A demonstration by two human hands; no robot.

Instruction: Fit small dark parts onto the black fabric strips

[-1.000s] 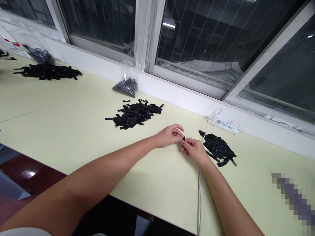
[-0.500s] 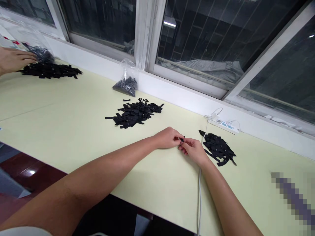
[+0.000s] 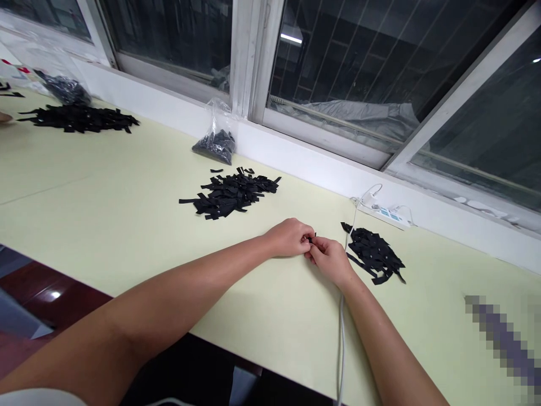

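Over the pale yellow table (image 3: 270, 304), my left hand (image 3: 291, 237) and my right hand (image 3: 332, 258) meet fingertip to fingertip. Both are closed in a pinch on one small black fabric strip (image 3: 311, 239), mostly hidden by the fingers. Just right of my right hand lies a pile of black strips (image 3: 374, 254), some with tiny shiny spots. A larger, looser pile of similar strips (image 3: 232, 194) spreads out beyond my left hand, toward the wall.
A clear plastic bag (image 3: 215, 146) of dark pieces leans by the wall. A white power strip (image 3: 384, 214) feeds a grey cable (image 3: 341, 344) running under my right wrist. At far left are another strip pile (image 3: 84, 118), a second bag (image 3: 65, 89) and part of another person's hand (image 3: 4, 117).
The other person's hand at far left has drawn back from its pile, almost out of view. My two hands stay together, with only slight finger movement on the strip.
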